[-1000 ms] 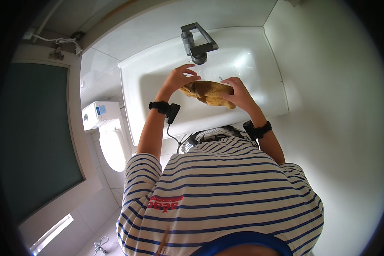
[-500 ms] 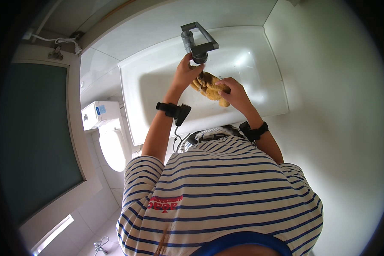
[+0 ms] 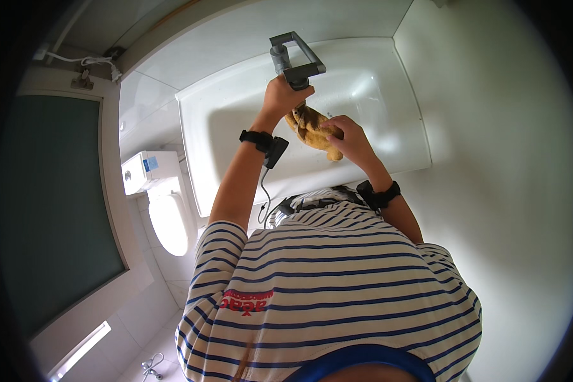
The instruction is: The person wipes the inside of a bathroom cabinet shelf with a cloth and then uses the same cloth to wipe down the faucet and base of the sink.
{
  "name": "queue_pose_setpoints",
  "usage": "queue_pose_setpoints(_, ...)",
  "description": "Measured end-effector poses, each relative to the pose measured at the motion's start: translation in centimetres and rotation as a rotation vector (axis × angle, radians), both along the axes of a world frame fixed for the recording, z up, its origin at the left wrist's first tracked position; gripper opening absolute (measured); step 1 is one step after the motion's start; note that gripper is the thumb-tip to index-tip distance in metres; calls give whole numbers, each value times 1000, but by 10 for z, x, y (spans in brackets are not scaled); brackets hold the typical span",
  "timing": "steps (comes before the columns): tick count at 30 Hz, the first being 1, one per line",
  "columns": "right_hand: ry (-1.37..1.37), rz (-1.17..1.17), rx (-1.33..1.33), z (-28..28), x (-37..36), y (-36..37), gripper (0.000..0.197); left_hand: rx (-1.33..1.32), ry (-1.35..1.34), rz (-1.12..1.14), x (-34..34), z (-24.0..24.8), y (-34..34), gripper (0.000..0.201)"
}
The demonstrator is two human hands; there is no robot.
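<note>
“Brown plush [image 3: 311, 130] in the sink [image 3: 395, 108]: where exactly?”

“On the faucet's [image 3: 298, 74] near side, reaching out to its right.”

“And the grip?”

“The right hand's [image 3: 352, 144] bent fingers touched the plush; clenched or loose, I couldn't tell. The left hand [image 3: 281, 100] was at the faucet's spout, its fingers partly hidden, so I couldn't tell there either.”

“How far along?”

“The plush was already beside the faucet; whether water ran, or what remained, didn't show.”

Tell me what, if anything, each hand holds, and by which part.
The right hand seems to pinch the fuzzy brown item by its right side. The left hand is at the faucet; whether it grips anything cannot be told.
</note>
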State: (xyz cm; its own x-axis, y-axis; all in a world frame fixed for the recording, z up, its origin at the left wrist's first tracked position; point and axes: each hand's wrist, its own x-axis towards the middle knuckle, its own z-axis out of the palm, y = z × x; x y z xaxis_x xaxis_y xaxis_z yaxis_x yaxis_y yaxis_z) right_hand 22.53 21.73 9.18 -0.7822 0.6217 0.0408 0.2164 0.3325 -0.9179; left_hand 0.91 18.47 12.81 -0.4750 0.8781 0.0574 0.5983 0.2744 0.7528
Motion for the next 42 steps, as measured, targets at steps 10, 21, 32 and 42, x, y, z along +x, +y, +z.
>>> queue_pose_setpoints(10, 67, -62, -8, -15, -15, 24, 27, 33, -107, -118, -14, -13, -5, 32)
queue_pose_setpoints(21, 149, -4, -514, -38, -93, 49, 29, 132, -489, -127, -16, -31, -15, 62)
queue_pose_setpoints(32, 106, 86, -412, -36, -65, 48, 31, 65, -283, -345, -25, 0, 1, 46)
queue_pose_setpoints(42, 14, 116, -412, -26, -39, 48, 38, 284, -384, -72, -1, -36, 8, 46)
